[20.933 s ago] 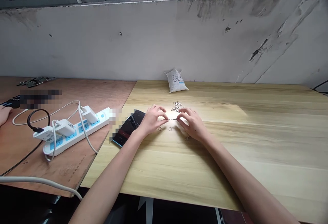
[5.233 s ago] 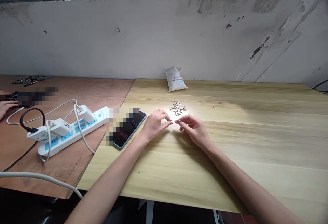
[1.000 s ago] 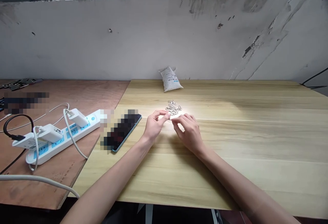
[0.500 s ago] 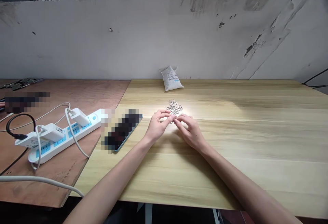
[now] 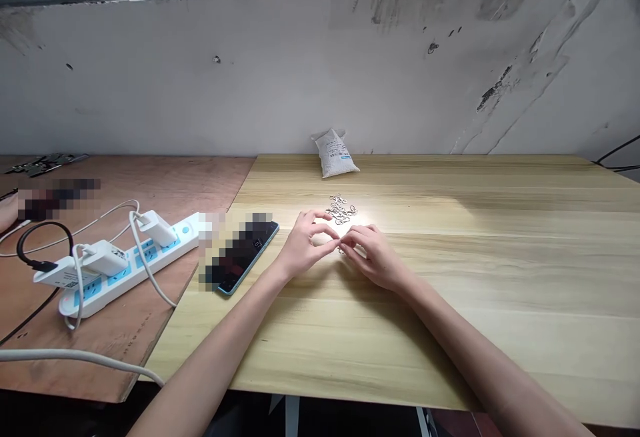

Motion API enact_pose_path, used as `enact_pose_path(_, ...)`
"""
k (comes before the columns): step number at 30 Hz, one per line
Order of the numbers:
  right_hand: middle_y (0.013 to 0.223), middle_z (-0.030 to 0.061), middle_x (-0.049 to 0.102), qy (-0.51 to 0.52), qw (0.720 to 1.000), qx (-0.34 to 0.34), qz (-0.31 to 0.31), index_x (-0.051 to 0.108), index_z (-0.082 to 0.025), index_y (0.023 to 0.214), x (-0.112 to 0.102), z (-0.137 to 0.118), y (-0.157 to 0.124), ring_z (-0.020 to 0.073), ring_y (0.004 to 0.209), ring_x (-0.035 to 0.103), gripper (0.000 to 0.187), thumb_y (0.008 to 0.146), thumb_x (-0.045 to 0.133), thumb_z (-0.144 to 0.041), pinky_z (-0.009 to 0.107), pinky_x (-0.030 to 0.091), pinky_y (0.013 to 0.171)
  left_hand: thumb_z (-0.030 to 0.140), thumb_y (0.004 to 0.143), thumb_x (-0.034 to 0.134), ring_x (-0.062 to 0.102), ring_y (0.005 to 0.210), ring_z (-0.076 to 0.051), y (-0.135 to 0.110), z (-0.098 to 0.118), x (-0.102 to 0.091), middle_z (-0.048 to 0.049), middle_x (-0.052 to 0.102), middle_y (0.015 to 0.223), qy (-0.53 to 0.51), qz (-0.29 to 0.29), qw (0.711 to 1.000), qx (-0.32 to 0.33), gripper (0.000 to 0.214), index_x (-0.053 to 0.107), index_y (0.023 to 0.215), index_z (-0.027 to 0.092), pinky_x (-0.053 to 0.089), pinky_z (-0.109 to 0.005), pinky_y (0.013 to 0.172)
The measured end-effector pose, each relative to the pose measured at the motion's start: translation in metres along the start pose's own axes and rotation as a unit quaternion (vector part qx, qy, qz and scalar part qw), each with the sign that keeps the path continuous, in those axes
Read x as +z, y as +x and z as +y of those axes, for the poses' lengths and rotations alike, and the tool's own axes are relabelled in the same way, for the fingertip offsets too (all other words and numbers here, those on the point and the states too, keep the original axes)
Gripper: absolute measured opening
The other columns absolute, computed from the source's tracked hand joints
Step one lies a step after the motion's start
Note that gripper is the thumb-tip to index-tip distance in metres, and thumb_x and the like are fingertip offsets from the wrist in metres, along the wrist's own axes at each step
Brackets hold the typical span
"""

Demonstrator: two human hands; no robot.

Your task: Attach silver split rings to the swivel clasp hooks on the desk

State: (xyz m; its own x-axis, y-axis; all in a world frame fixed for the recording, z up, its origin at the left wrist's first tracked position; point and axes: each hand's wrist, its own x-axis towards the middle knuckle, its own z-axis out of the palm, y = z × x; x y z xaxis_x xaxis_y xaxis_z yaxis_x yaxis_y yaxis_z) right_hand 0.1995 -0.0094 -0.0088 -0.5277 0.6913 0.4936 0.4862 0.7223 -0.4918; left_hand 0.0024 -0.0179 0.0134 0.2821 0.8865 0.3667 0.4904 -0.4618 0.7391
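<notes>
My left hand (image 5: 307, 243) and my right hand (image 5: 373, 255) meet fingertip to fingertip over the wooden table. Both are closed in a pinch on a small metal ring (image 5: 341, 250), mostly hidden by the fingers. The left thumb and forefinger reach in from one side, with the other left fingers arched above. The right fingers curl in from the opposite side. Just beyond the fingertips lies a loose pile of small silvery metal rings (image 5: 340, 210); their exact shape is too small to tell.
A plastic bag with printed label (image 5: 336, 155) sits near the wall. Left of my arm lies a phone (image 5: 250, 257). A white power strip (image 5: 145, 260) with chargers and cables stands on the reddish board (image 5: 200, 177). Another person's hand (image 5: 7, 212) shows at the far left.
Both hands have drawn slightly nearer to me, away from the ring pile. The left forefinger and thumb are more spread. The phone screen has lit up, and the other person's hand shows more.
</notes>
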Motion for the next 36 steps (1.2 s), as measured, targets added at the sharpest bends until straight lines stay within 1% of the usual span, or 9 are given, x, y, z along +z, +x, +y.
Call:
enact_pose_path(3,0.083,0.0032,0.066,-0.034,0.999,-0.023,-0.003,0.059,-0.022,0.084,-0.005,0.005,-0.001,0.0173,0.078,0.058,0.017,0.096,0.05,-0.028,0.035,0.038,0.08,0.023,0.081,0.071,0.049,0.121,-0.024,-0.002,-0.001,-0.001,-0.0057,0.061,0.117,0.025,-0.033,0.999,0.025,0.005,0.072,0.076,0.023,0.039,-0.046,0.108)
enact_pose_path(7,0.08,0.0028,0.067,-0.041,0.999,-0.028,0.002,0.06,-0.022,0.082,-0.008,0.006,-0.001,0.0174,0.076,0.058,0.017,0.096,0.052,-0.028,0.035,0.039,0.078,0.024,0.082,0.071,0.049,0.122,-0.024,-0.001,-0.003,-0.002,-0.0062,0.06,0.117,0.0,-0.052,0.999,0.015,0.006,0.072,0.076,0.023,0.038,-0.045,0.109)
enact_pose_path(10,0.078,0.002,0.068,-0.033,0.998,-0.037,0.026,0.061,-0.022,0.084,-0.008,0.006,0.001,0.0167,0.074,0.059,0.014,0.095,0.054,-0.027,0.033,0.039,0.076,0.032,0.082,0.072,0.05,0.123,-0.024,0.001,-0.003,-0.003,-0.0063,0.06,0.119,-0.08,-0.036,0.996,-0.03,0.009,0.073,0.079,0.023,0.037,-0.045,0.109)
enact_pose_path(13,0.073,0.0013,0.067,-0.041,0.996,-0.054,0.062,0.061,-0.021,0.082,-0.005,0.003,0.002,0.0153,0.07,0.057,0.015,0.095,0.055,-0.025,0.032,0.038,0.074,0.037,0.078,0.075,0.054,0.12,-0.025,0.004,-0.005,0.0,-0.008,0.061,0.117,-0.186,-0.021,0.979,-0.082,0.016,0.075,0.079,0.021,0.037,-0.045,0.109)
enact_pose_path(18,0.067,0.0008,0.064,-0.141,0.983,-0.053,0.106,0.06,-0.019,0.074,0.001,-0.008,0.002,0.0145,0.066,0.051,0.024,0.096,0.051,-0.022,0.03,0.036,0.074,0.036,0.074,0.078,0.058,0.113,-0.025,0.004,-0.008,0.011,-0.0095,0.061,0.113,-0.292,0.006,0.949,-0.119,0.019,0.077,0.081,0.019,0.042,-0.042,0.102)
enact_pose_path(24,0.066,0.002,0.063,-0.249,0.964,-0.043,0.078,0.057,-0.018,0.068,0.006,-0.016,0.001,0.0154,0.066,0.05,0.03,0.097,0.048,-0.02,0.031,0.034,0.077,0.036,0.069,0.081,0.06,0.106,-0.023,0.002,-0.009,0.018,-0.0094,0.06,0.11,-0.324,0.023,0.934,-0.151,0.022,0.075,0.076,0.016,0.046,-0.041,0.096)
enact_pose_path(27,0.065,0.003,0.062,-0.288,0.955,-0.05,0.054,0.058,-0.018,0.069,0.008,-0.017,0.0,0.0164,0.066,0.05,0.031,0.097,0.046,-0.02,0.032,0.034,0.078,0.037,0.069,0.081,0.06,0.105,-0.023,0.002,-0.009,0.019,-0.0096,0.061,0.108,-0.305,0.023,0.94,-0.15,0.023,0.073,0.074,0.015,0.046,-0.04,0.093)
enact_pose_path(31,0.066,0.0029,0.063,-0.253,0.965,-0.042,0.061,0.059,-0.017,0.071,0.009,-0.019,0.0,0.0159,0.065,0.051,0.03,0.097,0.045,-0.02,0.033,0.034,0.079,0.035,0.07,0.08,0.059,0.108,-0.024,0.003,-0.007,0.016,-0.0089,0.063,0.106,-0.253,0.041,0.958,-0.133,0.02,0.073,0.073,0.017,0.043,-0.041,0.098)
enact_pose_path(36,0.068,0.0003,0.061,-0.102,0.991,0.01,0.086,0.061,-0.018,0.08,0.007,-0.016,0.0,0.0137,0.063,0.052,0.022,0.097,0.049,-0.023,0.031,0.036,0.074,0.037,0.071,0.08,0.06,0.109,-0.024,0.005,-0.009,0.008,-0.0074,0.066,0.105,-0.214,0.047,0.968,-0.124,0.021,0.071,0.076,0.018,0.041,-0.041,0.1)
